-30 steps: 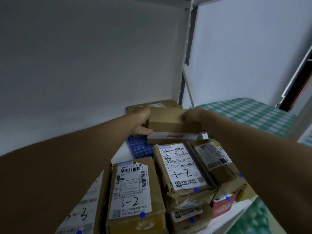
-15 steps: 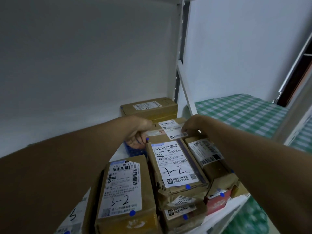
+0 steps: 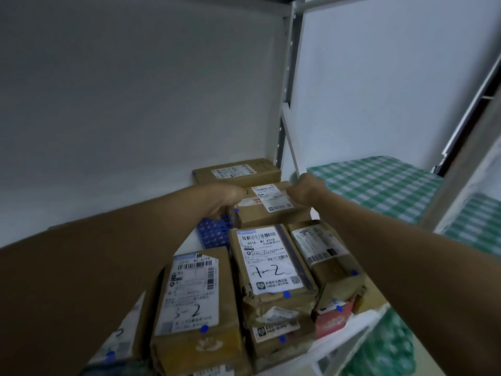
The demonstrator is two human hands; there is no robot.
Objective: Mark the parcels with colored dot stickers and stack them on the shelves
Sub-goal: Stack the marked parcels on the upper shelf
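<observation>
A brown cardboard parcel with a white label and a blue dot sticker lies label-up deep on the white shelf. My left hand grips its left end and my right hand holds its right end. Behind it sits another brown parcel. In front lie parcels marked "1-2" and "5-2", each with a blue dot sticker.
A blue patterned parcel lies under my left hand. More labelled parcels fill the shelf front, one red. White shelf uprights stand at the right. Beyond them is a green checked cloth.
The parcel held in both hands has tipped from standing on edge to lying label-up and has come down onto the stack at the back of the shelf.
</observation>
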